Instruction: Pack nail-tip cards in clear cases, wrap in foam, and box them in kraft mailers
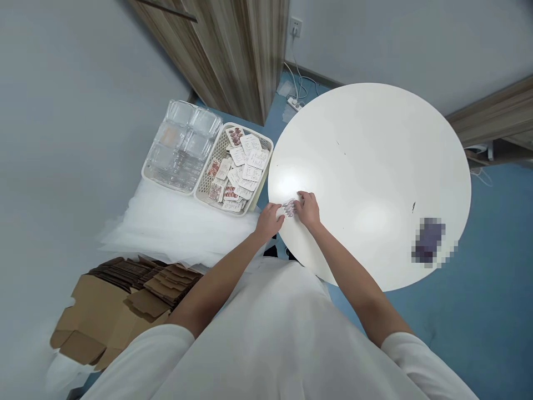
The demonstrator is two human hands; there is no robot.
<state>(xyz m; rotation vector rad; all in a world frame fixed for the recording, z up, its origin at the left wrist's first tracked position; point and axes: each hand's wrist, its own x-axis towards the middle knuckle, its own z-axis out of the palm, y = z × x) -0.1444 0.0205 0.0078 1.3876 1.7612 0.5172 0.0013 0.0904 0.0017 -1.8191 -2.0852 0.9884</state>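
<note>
Between my hands, at the near left edge of the round white table (375,150), is a small card of what look like press-on nails (288,208), with shiny purplish pieces on it. My left hand (269,220) pinches the card's left side between thumb and fingers. At its right side, my right hand (307,209) has bent fingers closed on the edge. To the left, a white plastic basket (202,191) holds many similar cards (251,172), some with red pieces up and others with printed text up.
A second basket (146,173) is filled with clear plastic boxes (183,141). White soft sheets (179,222) lie below it, with flattened cardboard boxes (100,311) nearer me. A blurred dark object (428,240) lies on the table's right side. A power strip (295,104) is on the floor.
</note>
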